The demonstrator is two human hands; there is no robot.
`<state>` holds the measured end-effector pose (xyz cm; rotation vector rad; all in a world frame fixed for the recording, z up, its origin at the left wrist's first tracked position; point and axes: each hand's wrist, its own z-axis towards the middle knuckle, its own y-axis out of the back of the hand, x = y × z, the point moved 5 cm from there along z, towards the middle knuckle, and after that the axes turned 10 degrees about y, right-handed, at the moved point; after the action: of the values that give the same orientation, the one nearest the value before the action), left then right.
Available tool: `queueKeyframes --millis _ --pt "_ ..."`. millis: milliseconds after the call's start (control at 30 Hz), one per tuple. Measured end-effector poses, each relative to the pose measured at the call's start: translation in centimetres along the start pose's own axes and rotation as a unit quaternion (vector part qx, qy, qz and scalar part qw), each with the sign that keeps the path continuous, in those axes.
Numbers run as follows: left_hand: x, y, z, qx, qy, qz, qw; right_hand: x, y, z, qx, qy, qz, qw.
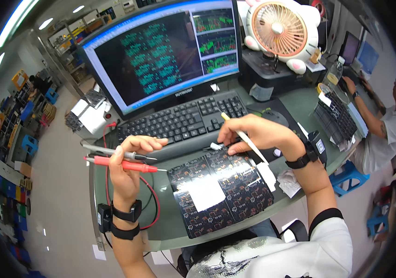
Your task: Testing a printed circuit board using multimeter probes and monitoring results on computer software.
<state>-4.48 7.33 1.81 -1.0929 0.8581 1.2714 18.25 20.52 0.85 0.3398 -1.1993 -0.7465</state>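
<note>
Stretching beneath it all, the green table [167, 226] carries a lit monitor [161, 60], then a black keyboard [170, 125], and nearest the person lies a dark circuit-board panel [235, 197]! Right hand [267, 133], fingers bent at the panel's far edge, has a pale pen-shaped tool [252, 146] tucked in it; left hand [124, 162], half-curled, grips a red probe [135, 166] and a grey probe [137, 156], red tip beside the panel's left corner.

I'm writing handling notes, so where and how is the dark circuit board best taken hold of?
Probably by the left and right edges, coming in from both sides: the dark circuit board lies flat on the desk, broad and thin, so its rims suit a pinch better than the patterned face. White paper may crowd the right edge.
</note>
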Motion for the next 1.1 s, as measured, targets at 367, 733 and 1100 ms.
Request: queueKeyframes --millis 367,733,1100 --pt "0.8 -3.8 -0.9 0.164 0.070 0.044 0.983 -1.6 1.5 -0.2 -0.127 -0.010 -0.034 0.991" --pt "0.1 -3.2 -0.7 0.234 0.040 0.091 0.967 -4.8 2.0 -1.1 -0.232 -0.054 0.169 0.956" --pt "3.1 -1.5 0.1 0.162 0.166 0.085 0.969 -5.6 1.0 -1.1 -0.209 -0.097 0.161 0.960"
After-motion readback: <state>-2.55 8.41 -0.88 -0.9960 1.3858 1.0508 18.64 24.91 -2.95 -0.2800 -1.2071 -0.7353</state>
